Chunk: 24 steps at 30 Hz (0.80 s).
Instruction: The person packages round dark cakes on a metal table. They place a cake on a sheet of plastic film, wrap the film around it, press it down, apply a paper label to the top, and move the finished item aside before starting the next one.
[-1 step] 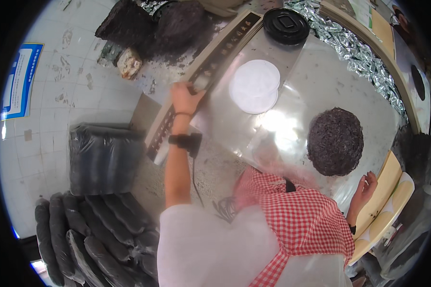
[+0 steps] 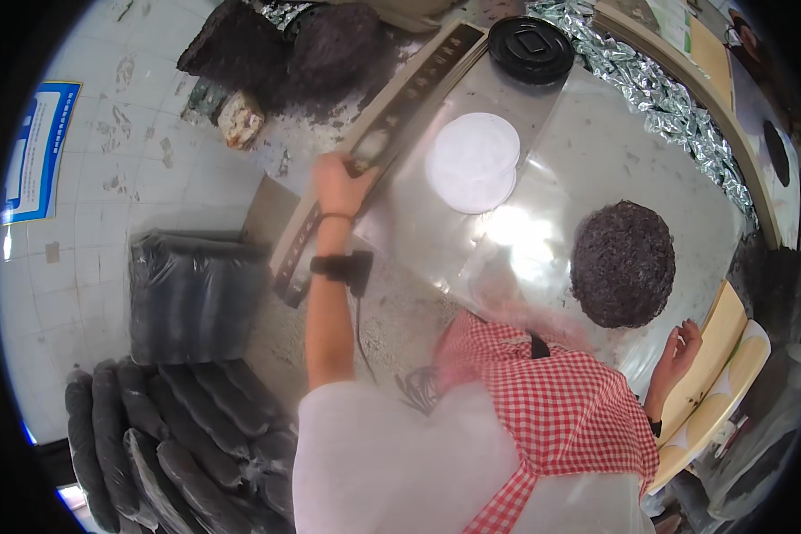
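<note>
My left hand [image 2: 339,189] reaches forward onto a long, narrow printed strip [image 2: 423,78], dark with lettering and a pale border. Its fingers curl over the strip beside the table's left edge. My right hand [image 2: 675,358] is low on the right, with nothing in it and fingers loosely bent and apart. Nearest to it are a yellow tray [image 2: 699,390] and a round, dark, crumbly-looking cake [image 2: 624,263] lying on clear film on the table. Two overlapping white paper discs [image 2: 473,162] lie between my hands, farther off.
A black round lid [image 2: 531,49] sits at the far edge, beside a heap of silver foil-wrapped pieces [image 2: 659,102]. Dark lumps [image 2: 329,49] are at the back left. A dark plastic-wrapped block [image 2: 196,298] and several dark wrapped rolls [image 2: 196,436] fill the lower left.
The lettering on the printed strip has shifted toward its far end, and a pale patch now shows near my left hand. My left hand has barely moved; the right has stayed put.
</note>
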{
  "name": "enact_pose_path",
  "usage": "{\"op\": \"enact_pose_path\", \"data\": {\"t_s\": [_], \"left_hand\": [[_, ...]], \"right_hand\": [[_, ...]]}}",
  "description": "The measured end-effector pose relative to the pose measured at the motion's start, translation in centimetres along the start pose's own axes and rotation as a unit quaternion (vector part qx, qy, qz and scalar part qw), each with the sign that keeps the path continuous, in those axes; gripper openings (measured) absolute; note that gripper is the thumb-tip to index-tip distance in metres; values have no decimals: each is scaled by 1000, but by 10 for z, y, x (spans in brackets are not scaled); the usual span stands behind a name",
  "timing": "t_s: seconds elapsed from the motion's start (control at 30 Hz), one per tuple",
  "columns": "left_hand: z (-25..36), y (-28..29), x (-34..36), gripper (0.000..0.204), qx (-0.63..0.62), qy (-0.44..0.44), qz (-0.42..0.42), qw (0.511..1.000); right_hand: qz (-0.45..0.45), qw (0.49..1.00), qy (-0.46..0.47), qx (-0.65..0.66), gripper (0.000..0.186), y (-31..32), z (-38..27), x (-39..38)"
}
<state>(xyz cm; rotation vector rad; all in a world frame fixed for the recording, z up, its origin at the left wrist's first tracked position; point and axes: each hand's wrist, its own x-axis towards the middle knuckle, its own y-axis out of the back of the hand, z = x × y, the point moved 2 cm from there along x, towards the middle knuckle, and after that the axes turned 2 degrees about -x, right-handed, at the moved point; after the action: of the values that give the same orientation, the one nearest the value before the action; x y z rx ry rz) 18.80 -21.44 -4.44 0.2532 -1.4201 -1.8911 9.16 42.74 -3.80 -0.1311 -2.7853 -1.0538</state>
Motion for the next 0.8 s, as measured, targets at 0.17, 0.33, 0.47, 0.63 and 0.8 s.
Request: {"op": "enact_pose_path", "data": {"t_s": [0.17,0.33,0.47,0.63,0.8], "left_hand": [[68,76,2,47,7,-50,96,994],[182,157,-2,44,-70,-240,138,958],[287,154,-27,65,-134,-464,23,875],[305,132,-26,46,-51,-539,-19,841],[220,90,0,38,-164,-357,-102,914]], "right_hand": [[19,999,11,-43,25,13,-21,15],[92,935,324,-110,31,4,-202,71],[174,791,558,-180,41,7,-296,90],[106,784,528,-309,30,90,-209,105],[85,808,376,-445,29,182,-97,84]]}}
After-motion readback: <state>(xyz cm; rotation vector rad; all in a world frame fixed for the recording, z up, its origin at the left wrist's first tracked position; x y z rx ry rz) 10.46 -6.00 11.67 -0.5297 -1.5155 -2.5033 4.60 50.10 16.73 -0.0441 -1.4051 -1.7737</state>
